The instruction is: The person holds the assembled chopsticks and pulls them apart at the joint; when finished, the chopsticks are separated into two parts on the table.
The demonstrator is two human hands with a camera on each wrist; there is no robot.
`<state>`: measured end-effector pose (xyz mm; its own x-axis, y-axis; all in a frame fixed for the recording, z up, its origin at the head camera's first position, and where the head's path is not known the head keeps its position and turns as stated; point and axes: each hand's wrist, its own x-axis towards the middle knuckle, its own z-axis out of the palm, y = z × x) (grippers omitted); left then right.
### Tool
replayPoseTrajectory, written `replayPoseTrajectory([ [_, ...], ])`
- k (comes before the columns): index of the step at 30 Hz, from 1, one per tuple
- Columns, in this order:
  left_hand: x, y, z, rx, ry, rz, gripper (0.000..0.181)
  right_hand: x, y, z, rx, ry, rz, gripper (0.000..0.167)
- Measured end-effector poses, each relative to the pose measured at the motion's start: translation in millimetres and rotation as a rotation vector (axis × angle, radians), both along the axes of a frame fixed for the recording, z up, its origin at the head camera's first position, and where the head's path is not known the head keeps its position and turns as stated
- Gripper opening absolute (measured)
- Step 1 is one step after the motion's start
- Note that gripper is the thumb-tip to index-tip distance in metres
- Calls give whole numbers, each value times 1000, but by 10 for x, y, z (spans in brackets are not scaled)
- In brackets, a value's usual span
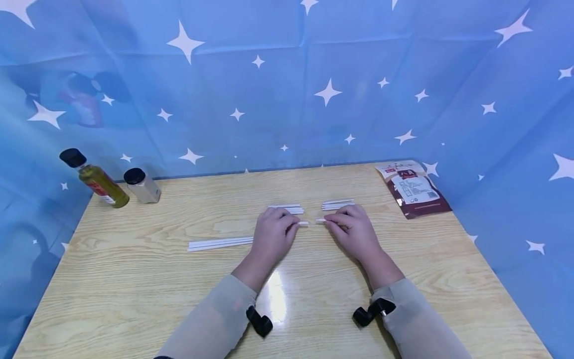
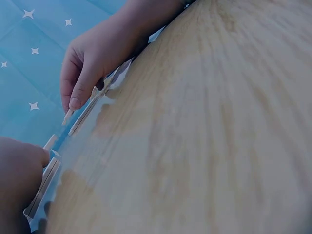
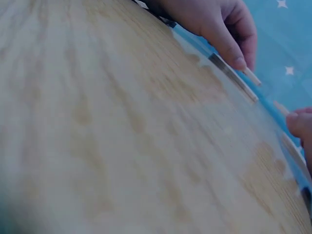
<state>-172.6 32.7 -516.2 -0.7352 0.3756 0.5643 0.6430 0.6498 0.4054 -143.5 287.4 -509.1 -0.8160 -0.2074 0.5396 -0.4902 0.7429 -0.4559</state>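
Over the middle of the table, my left hand (image 1: 274,232) pinches a short white stick-like piece (image 1: 303,223) between thumb and fingertips. Facing it, my right hand (image 1: 354,234) pinches another short white piece (image 1: 320,220). Their ends point at each other with a small gap between. Behind the left hand lies a bundle of short white strips (image 1: 293,210), partly covered by it. A similar bundle (image 1: 337,205) lies just behind the right hand. Several longer white strips (image 1: 219,244) lie left of the left hand, their right ends hidden by it.
At the back left stand an oil bottle (image 1: 104,185) with a black cap and a black-lidded jar (image 1: 142,186). A maroon and white food pouch (image 1: 413,189) lies at the back right. Behind the wooden table (image 1: 134,299) hangs a blue star-patterned cloth (image 1: 287,99).
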Motion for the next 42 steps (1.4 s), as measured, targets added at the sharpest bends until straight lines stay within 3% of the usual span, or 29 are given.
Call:
replayPoseTrajectory([
  [9, -38, -58, 17, -38, 81, 116, 5, -126, 62, -1, 70, 74, -44, 13],
  [13, -75, -51, 15, -45, 60, 122, 4, -166, 107, 27, 72, 101, -45, 13],
  [23, -169, -4, -3, -26, 66, 113, 5, -227, 175, 34, 81, 69, -59, 14],
  [28, -164, 7, 21, -71, 56, 131, 6, -243, 191, 34, 99, 46, -71, 15],
  [34, -157, 28, 34, -125, 93, 164, 6, -252, 219, 29, 138, 42, -63, 15],
  [42, -158, 50, 22, -142, 92, 174, 6, -261, 234, 2, 136, 32, -65, 16],
])
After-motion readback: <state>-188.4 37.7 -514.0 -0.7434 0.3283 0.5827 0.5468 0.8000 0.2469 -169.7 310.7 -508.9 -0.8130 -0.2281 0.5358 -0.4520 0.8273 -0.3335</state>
